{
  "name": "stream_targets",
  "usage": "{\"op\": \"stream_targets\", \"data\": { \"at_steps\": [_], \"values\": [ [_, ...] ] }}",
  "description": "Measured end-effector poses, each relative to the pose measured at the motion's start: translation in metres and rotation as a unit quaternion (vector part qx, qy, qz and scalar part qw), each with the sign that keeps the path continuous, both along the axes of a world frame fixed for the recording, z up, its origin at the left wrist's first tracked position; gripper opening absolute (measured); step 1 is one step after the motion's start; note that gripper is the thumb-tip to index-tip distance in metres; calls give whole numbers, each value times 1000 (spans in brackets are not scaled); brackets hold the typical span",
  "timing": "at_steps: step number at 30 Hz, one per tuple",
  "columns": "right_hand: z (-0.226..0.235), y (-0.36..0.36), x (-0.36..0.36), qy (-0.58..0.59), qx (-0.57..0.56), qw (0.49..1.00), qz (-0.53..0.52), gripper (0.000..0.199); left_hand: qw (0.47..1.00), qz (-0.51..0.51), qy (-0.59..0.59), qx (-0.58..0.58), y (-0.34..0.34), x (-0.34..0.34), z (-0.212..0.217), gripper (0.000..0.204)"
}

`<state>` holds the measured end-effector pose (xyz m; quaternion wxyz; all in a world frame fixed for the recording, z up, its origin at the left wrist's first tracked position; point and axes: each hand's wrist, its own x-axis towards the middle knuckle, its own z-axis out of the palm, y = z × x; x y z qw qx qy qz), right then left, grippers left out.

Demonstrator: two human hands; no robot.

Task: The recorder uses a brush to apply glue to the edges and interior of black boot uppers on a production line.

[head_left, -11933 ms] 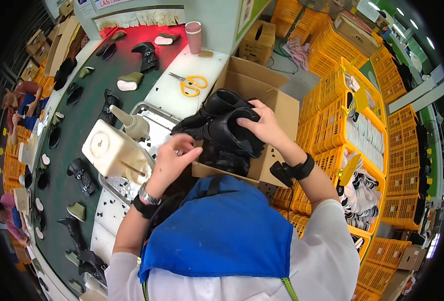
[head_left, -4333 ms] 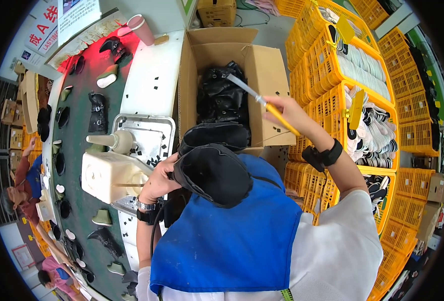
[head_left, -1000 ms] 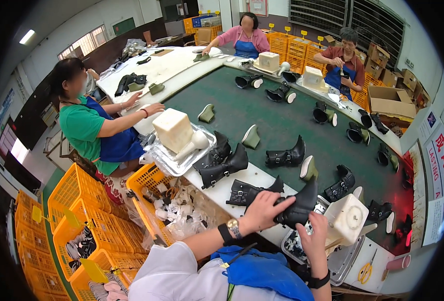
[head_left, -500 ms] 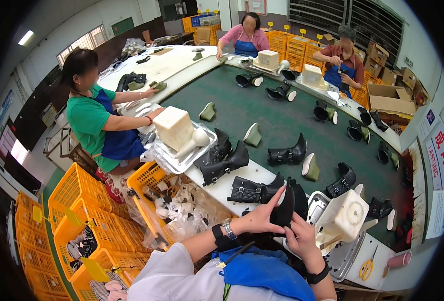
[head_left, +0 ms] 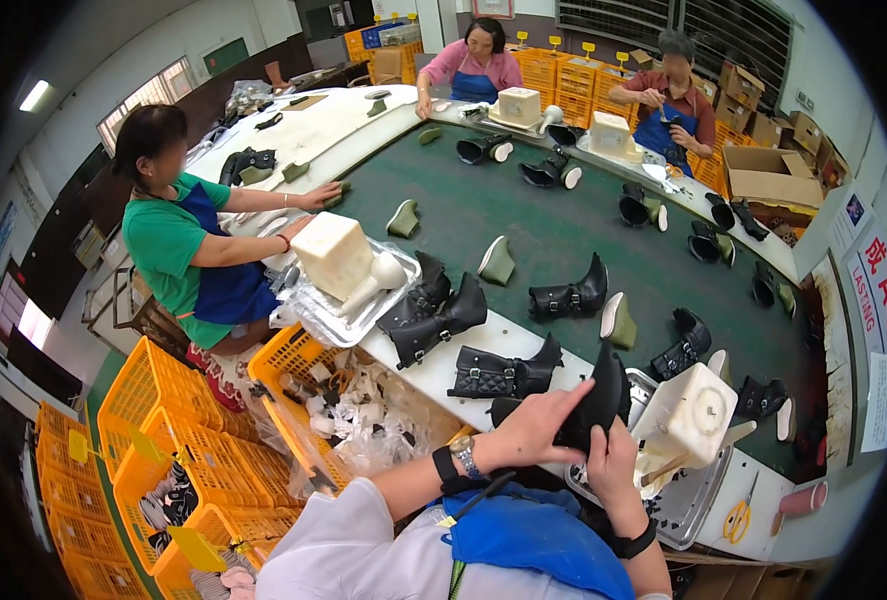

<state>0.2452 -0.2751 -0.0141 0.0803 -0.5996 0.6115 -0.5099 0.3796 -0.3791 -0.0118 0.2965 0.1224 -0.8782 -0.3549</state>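
Both of my hands hold a black boot point(head_left: 597, 398) just past my blue apron point(head_left: 543, 540), its toe end pointing up. My left hand point(head_left: 535, 425) grips it from the left, thumb side against the dark upper. On the other side my right hand point(head_left: 611, 465) has its fingers closed on the lower part. The boot's shaft is mostly hidden by my hands. Close beyond them, a quilted black boot with buckled straps point(head_left: 508, 368) lies on the white ledge point(head_left: 418, 385). A green wedge sole point(head_left: 618, 322) stands on the green conveyor belt point(head_left: 553, 285).
At my right are a whitish block-shaped container point(head_left: 688, 415), a metal tray point(head_left: 701, 515), yellow-handled scissors point(head_left: 736, 520) and a pink cup point(head_left: 803, 498). Orange crates point(head_left: 163, 385) stack at left. A co-worker in green point(head_left: 168, 235) reaches over the belt; two others work at the far side.
The boot in my hands has turned, so its pale sole edge no longer shows, and it has shifted right. The co-worker in green has moved a green wedge sole onto the belt's edge.
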Motion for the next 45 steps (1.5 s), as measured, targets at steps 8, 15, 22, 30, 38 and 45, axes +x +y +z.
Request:
{"op": "stream_targets", "data": {
  "at_steps": [8, 15, 22, 30, 38, 45],
  "values": [
    [10, 3, -5, -150, 65, 987, 10, 34, 993, 13, -65, -100, -1, -33, -15, 93],
    [25, 26, -33, -139, 72, 988, -5, 28, 994, -69, -50, 65, -24, -27, -9, 91],
    [-36, 105, -109, -210, 113, 923, -302, 25, 899, -123, -63, 415, -72, -23, -46, 102],
    [-93, 112, -128, -82, 276, 873, -393, 39, 870, -123, -21, 476, -84, -26, -35, 69],
    [-113, 111, -129, -130, 191, 887, -400, 30, 834, -149, -64, 528, -90, -21, -49, 74],
    [-96, 128, -112, -107, 143, 892, -416, 21, 788, -191, -142, 568, -88, -27, -47, 74]
  ]
}}
